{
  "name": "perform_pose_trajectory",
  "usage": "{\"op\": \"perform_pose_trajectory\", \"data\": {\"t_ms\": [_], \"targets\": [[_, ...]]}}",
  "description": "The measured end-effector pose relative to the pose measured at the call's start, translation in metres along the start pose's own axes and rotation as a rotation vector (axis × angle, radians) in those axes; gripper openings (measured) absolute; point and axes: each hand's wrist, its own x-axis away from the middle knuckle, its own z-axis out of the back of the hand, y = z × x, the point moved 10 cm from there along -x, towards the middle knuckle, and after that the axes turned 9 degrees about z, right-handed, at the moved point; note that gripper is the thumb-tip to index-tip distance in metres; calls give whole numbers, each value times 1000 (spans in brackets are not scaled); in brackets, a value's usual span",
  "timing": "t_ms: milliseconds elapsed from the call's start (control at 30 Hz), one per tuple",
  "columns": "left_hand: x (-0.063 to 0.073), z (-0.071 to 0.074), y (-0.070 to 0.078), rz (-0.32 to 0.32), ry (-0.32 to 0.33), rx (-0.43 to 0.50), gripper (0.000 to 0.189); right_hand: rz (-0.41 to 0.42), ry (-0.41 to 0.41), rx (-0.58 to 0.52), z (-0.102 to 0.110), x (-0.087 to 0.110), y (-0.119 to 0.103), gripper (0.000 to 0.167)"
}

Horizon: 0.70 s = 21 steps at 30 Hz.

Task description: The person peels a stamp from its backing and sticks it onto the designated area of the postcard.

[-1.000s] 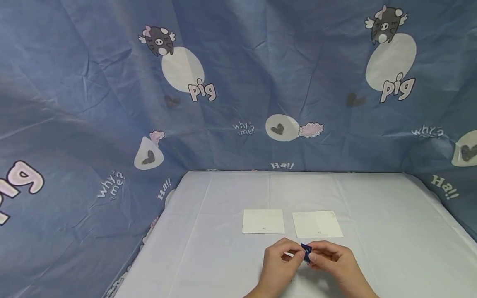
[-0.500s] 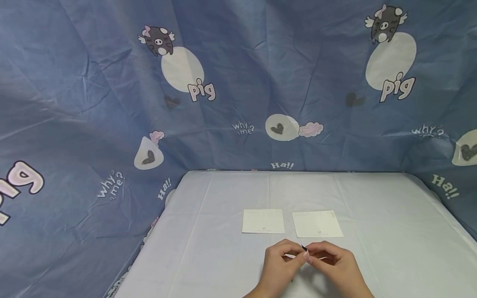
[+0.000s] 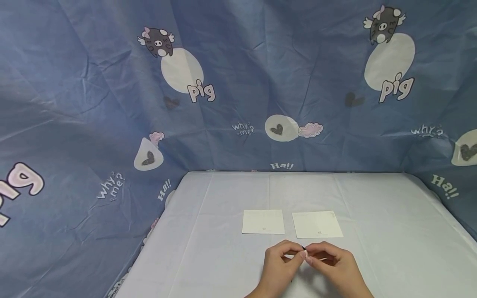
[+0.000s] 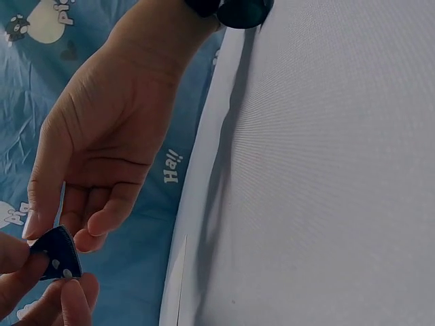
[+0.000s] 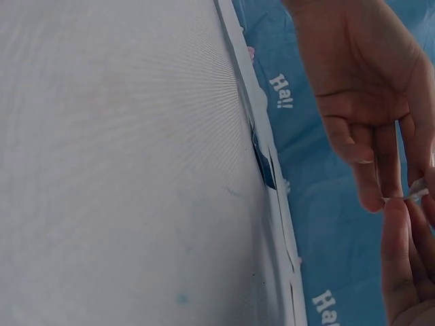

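Observation:
A small, flat dark blue piece (image 4: 60, 248) with white marks and a finely toothed edge is held between my two hands; it looks like a stamp or sticker. My left hand (image 3: 277, 265) pinches it from the left with thumb and forefinger. From the other side, my right hand (image 3: 337, 265) pinches it too, the thumb tips meeting. Only a dark corner of it shows in the head view. Its pale side faces the right wrist view, mostly covered by fingers. Beyond the hands, two cream cards, a left card (image 3: 263, 221) and a right card (image 3: 317, 224), lie flat.
A white cloth covers the table (image 3: 212, 248), whose far edge meets a blue printed curtain (image 3: 231, 91). Below my left palm, a tiny dark bit (image 3: 292, 280) shows against the cloth.
The dark blue piece showed its printed face to the head view a second ago; it has since turned edge-on between the fingertips. My hands have drawn slightly closer together. The cards stay put.

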Motion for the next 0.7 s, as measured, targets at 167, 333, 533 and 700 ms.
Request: {"op": "perform_pose_trajectory", "data": {"t_ms": [167,333,533,700], "targets": [[0,0,-1,9,0,-2,5,-28,-21,-83,-2,1,2,16],[0,0,0,1,0,1,7,-56,-21,-107,-2,2,4,17],[-1,1,-1,-4,10,3,6,-75,6,-85,0,1,4,15],[-1,1,-2,0,10,6,7,-81,12,-63,2,1,4,13]]}}
